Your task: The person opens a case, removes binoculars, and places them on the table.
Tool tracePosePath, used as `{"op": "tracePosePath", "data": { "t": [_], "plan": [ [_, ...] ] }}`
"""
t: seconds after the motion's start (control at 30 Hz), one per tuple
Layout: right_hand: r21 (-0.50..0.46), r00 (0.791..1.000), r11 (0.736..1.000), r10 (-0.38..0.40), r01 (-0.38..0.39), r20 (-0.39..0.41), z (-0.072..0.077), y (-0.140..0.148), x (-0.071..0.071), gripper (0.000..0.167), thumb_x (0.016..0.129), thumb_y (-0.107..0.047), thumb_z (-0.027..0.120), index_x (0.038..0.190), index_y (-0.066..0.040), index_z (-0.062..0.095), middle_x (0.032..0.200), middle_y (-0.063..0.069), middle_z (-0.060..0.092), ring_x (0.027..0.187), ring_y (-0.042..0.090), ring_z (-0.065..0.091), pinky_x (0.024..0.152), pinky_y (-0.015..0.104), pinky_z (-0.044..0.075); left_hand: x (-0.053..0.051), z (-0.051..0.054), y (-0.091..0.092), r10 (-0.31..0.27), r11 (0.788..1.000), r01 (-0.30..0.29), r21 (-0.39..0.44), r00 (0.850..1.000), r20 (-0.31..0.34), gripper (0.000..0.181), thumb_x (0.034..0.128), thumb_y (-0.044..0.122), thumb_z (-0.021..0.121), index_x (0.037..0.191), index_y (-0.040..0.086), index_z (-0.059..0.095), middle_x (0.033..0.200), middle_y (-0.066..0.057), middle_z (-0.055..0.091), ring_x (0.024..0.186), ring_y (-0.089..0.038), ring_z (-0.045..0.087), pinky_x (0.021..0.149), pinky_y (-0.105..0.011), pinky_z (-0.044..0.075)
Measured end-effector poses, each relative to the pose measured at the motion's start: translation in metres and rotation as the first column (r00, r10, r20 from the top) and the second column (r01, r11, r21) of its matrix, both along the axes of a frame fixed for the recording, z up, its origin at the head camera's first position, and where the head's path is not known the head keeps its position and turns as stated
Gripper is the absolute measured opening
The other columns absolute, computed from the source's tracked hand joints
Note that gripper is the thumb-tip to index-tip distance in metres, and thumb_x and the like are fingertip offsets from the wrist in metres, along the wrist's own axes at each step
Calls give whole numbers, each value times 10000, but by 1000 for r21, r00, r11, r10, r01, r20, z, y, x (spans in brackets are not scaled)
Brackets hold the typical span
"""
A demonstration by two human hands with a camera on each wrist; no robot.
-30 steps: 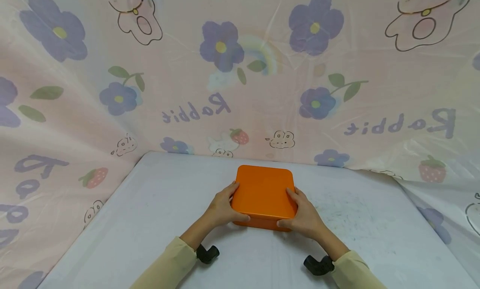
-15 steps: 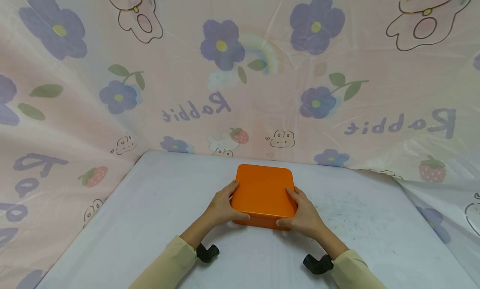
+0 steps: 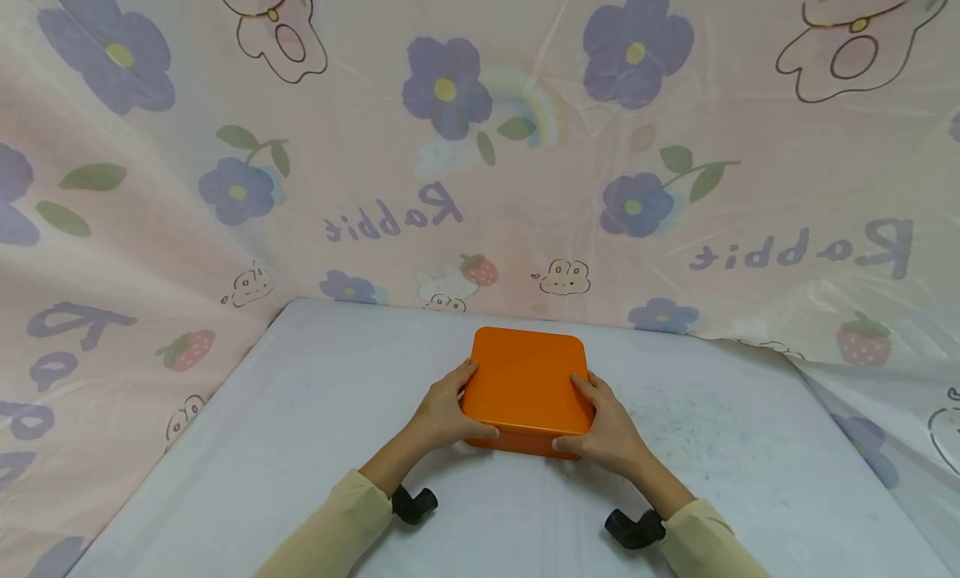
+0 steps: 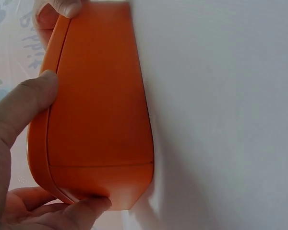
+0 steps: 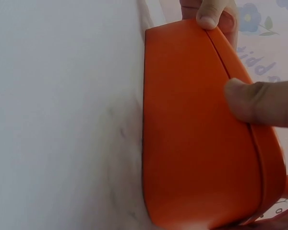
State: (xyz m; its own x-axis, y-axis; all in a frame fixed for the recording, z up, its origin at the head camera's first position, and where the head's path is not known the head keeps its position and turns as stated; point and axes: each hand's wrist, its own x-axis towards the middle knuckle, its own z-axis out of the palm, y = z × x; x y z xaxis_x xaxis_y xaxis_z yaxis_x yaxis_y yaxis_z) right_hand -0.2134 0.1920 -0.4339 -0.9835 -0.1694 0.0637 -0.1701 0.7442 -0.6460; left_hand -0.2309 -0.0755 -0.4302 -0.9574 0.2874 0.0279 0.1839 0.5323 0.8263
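Observation:
An orange lidded box with rounded corners is on the white table, its lid on and a thin seam running below the lid's edge. My left hand grips its left side, thumb on the front near the seam and fingers along the side. On the opposite side, my right hand holds the box the same way, its thumb at the front right corner. In the left wrist view the left thumb presses at the lid's seam; the right wrist view has the right thumb on that seam too. What the box contains is hidden.
The white table has grey smudges right of the box. A pale pink curtain printed with flowers and rabbits hangs behind and along the sides. Black curved pieces sit at both wrists beside the cream sleeves.

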Motion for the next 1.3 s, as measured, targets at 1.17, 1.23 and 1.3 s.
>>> {"op": "tracePosePath", "data": {
  "t": [1.17, 1.23, 1.3],
  "plan": [
    [-56, 999, 998, -4, 6, 42, 7, 1, -2, 1037, 679, -349, 844, 1516, -83, 293, 1568, 259, 177, 1379, 474, 309, 1095, 625, 319, -3, 3, 0, 9, 998, -10, 70, 1000, 21, 1099, 638, 326, 895, 1530, 163, 274, 1620, 14, 177, 1445, -263, 318, 1149, -462, 330],
    [-50, 999, 999, -1, 3, 43, 9, 1, -1, 1037, 676, -351, 845, 1514, -81, 296, 1567, 261, 180, 1377, 476, 312, 1095, 627, 318, -3, 3, 0, 14, 998, -15, 66, 1000, 21, 1096, 634, 336, 896, 1528, 172, 283, 1617, 18, 188, 1458, -262, 288, 1151, -471, 322],
    [-44, 999, 999, 2, 0, 40, 11, 1, -1, 1036, 676, -357, 845, 1512, -77, 299, 1567, 263, 180, 1378, 481, 306, 1090, 637, 315, -3, 5, 0, 21, 999, -21, 50, 1000, 8, 1091, 630, 351, 895, 1524, 180, 294, 1613, 24, 201, 1466, -257, 269, 1149, -482, 321]
  ]
}}
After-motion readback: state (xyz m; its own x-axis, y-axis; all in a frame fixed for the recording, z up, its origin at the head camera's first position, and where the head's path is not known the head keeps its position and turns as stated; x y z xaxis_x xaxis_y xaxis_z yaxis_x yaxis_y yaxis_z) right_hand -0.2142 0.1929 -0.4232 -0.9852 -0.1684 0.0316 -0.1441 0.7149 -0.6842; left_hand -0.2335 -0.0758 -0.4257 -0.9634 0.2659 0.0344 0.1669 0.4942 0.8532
